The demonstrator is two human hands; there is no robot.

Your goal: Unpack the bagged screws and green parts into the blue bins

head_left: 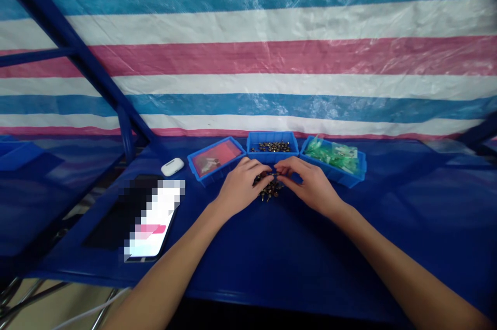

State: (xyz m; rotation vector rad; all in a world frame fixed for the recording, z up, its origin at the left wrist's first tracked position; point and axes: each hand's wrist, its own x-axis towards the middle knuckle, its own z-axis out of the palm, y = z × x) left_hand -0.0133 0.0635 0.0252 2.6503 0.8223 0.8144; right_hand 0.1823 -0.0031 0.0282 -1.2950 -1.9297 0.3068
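My left hand (243, 182) and my right hand (316, 185) meet over a pile of small dark metal pieces (268, 195), some with thin shanks like screws. Thumb and fingers of each hand are drawn together, with a tiny metal piece (275, 174) between the two sets of fingertips. Its exact kind is too small to make out. Part of the pile is hidden under my left fingers. Just behind it, a blue bin (272, 156) contains more such metal pieces (275, 147).
A left blue bin (219, 171) has a pink bottom and pale small items. Green plastic packets (330, 155) fill the right blue bin (351, 181). A white earbud case (172, 166) and a lit phone (155, 221) lie left on the blue table (279, 257). Striped sheeting hangs behind.
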